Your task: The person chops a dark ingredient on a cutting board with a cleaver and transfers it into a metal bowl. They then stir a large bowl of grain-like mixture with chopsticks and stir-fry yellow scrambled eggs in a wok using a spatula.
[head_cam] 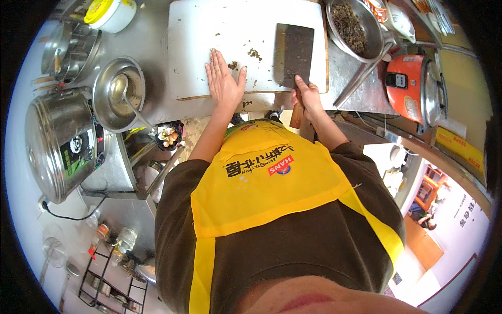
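Observation:
My right hand (308, 96) grips the wooden handle (297, 114) of a cleaver (294, 55). The broad dark blade lies over the right part of a white cutting board (196, 23), and small bits cling to it. My left hand (224, 78) rests flat on the board near its front edge, fingers spread and pointing away from me. Dark chopped scraps (254, 53) lie scattered between the hand and the blade. More scraps (246, 104) sit on the counter edge in front of the board. To the board's right, a steel bowl (378, 29) holds a heap of dark chopped food (347, 29).
A red rice cooker (408, 86) stands at the right. On the left are a steel bowl (137, 72) with a ladle (119, 88), a large lidded steel pot (62, 145) and a white tub (111, 15) with a yellow lid. Below sits a black-lined bin (169, 135). A person (427, 223) is far right.

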Demonstrator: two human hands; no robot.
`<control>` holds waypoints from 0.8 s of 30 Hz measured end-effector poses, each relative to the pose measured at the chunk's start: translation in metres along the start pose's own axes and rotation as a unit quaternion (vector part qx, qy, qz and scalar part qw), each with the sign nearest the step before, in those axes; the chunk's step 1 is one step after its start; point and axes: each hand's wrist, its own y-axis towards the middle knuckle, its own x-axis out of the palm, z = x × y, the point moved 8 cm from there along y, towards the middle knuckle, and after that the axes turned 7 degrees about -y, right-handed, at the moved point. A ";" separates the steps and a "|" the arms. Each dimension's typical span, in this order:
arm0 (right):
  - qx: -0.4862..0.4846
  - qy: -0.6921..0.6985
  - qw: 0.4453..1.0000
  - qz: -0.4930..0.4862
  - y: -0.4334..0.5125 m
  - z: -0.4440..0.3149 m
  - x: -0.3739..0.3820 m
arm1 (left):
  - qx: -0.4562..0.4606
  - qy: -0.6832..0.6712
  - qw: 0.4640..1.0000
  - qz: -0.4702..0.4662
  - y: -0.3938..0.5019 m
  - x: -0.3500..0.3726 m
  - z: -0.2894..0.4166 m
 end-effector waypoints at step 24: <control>-0.090 -0.122 0.975 -0.164 -0.028 0.013 0.069 | 0.016 -0.148 0.982 0.121 0.026 0.010 0.037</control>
